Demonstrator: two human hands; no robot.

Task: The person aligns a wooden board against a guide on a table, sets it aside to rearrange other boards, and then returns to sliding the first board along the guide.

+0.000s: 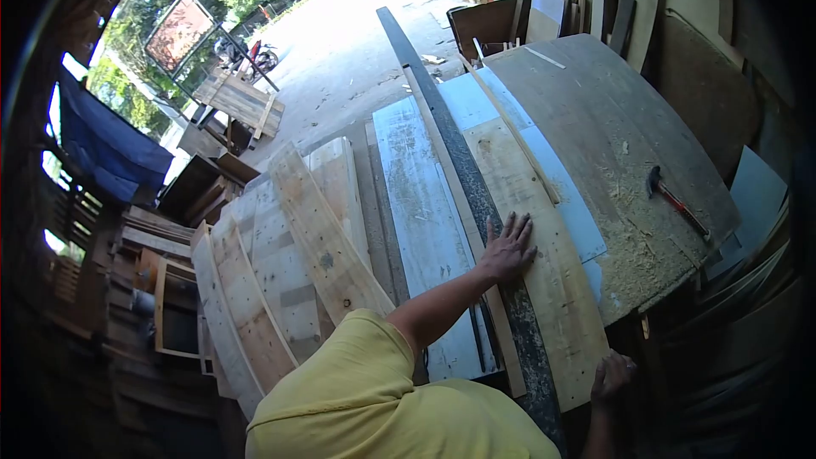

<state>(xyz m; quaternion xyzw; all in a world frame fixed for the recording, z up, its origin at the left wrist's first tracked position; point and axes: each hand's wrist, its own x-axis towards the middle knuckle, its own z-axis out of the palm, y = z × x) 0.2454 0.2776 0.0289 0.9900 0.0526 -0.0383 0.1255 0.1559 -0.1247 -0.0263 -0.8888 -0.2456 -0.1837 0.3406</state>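
My left hand [508,248] lies flat with its fingers spread, over the long dark speckled bar [531,348] and the edge of the pale wooden board [557,285] beside it. The bar runs lengthwise along that board's left side. At the board's near right corner is my right hand [612,374], its fingers curled; whether they grip the board's edge is too dark to tell. A narrow wooden strip [501,336] lies along the bar's left side, next to a worn light-blue panel [416,195].
A hammer [677,204] with a red handle rests among wood shavings on the brown panel [586,110] at right. Nailed plank panels [293,229] lie at left. Boards [625,17] lean at back right. A motorcycle [255,58] stands outside.
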